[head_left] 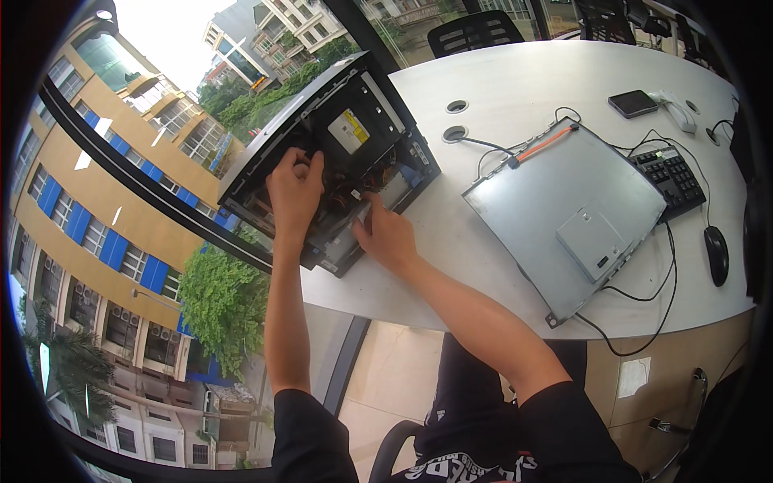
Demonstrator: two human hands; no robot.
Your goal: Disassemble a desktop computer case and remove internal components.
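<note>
Left hand [295, 193] and right hand [388, 240], both bare, work at an opened black computer case [282, 129] on the left side of a white table [523, 80].

The left hand reaches inside the case with fingers bent inward; whether they are clamped on a part cannot be told. The right hand is at the case's near lower edge, thumb and forefinger close together beside the wiring [342, 196]; its grip is also unclear. Inside, a yellow-and-white label [349, 131] marks a black unit. To the right lie a flat silver metal panel [523, 193] with an orange cable [547, 145] near its far edge, a black keyboard [670, 179] and a black mouse [716, 256].
</note>
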